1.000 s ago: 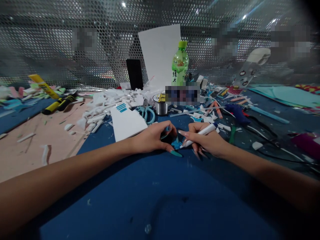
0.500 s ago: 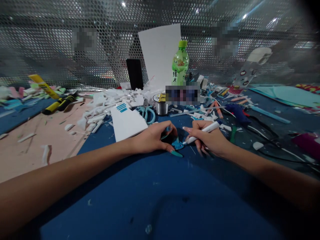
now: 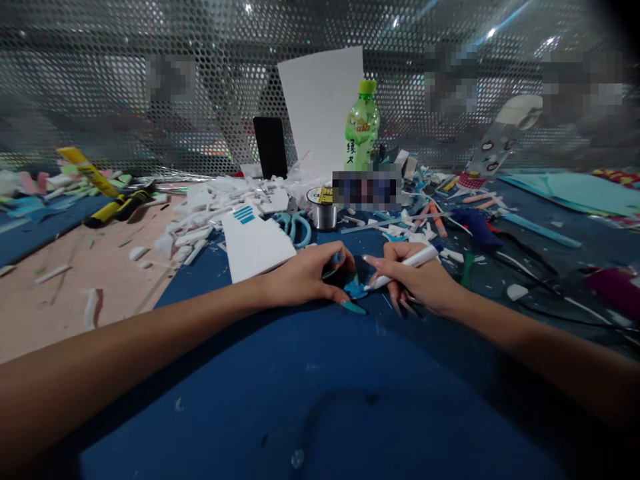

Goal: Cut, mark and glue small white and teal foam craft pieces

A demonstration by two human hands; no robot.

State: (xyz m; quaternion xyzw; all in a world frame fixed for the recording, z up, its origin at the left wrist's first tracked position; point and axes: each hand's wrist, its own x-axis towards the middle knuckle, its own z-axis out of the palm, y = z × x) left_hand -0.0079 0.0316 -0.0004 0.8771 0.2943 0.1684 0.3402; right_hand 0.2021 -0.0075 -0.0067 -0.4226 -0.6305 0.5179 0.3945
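Note:
A small blue piece (image 3: 356, 289) lies on the dark blue table top (image 3: 320, 373), and its exact shape is too small to make out. My left hand (image 3: 320, 273) curls around it, thumb and fingers closed on its edge. In my right hand (image 3: 417, 277) is a white marker pen (image 3: 403, 267), gripped like a pencil, its tip touching or very close to the blue piece. Just behind my left hand lies a white foam board (image 3: 257, 247) with blue stripes. Light blue scissors (image 3: 295, 229) rest beside that board.
Behind the hands stand a spool of wire (image 3: 324, 210), a green drink bottle (image 3: 363, 127) and a black phone (image 3: 271, 147). White foam scraps (image 3: 215, 200) spread across the back. At right are a blue glue gun (image 3: 473, 227) with cables and a clear water bottle (image 3: 497, 143).
The pen has shifted very slightly at the blue piece, its rear end moving a little to the left. My left hand stays almost still.

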